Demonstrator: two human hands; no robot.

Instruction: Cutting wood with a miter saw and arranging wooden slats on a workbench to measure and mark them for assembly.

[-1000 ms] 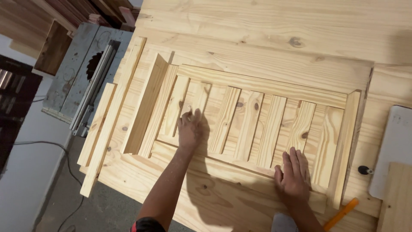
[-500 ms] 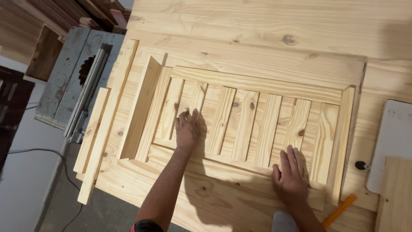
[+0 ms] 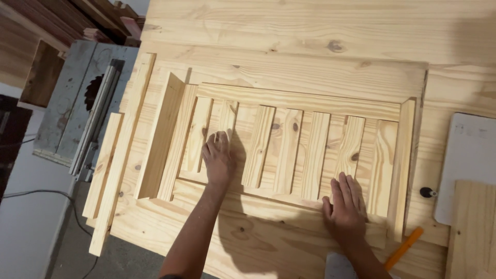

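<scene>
A: Left hand (image 3: 218, 157)?
B: Flat and open, gripping nothing, palm on a slat (image 3: 225, 135) near the left end of the slatted frame (image 3: 299, 98).
A: Right hand (image 3: 345, 204)?
B: Also open, fingers spread, pressing the frame's bottom rail (image 3: 268, 199) near its right end.
A: Slat direction?
B: Long axis runs away from the person, across the frame; the rails run left to right. The left hand is nearer the slat.
A: Anything else?
B: An orange pencil (image 3: 403, 249) sits just right of the frame's lower corner.
</scene>
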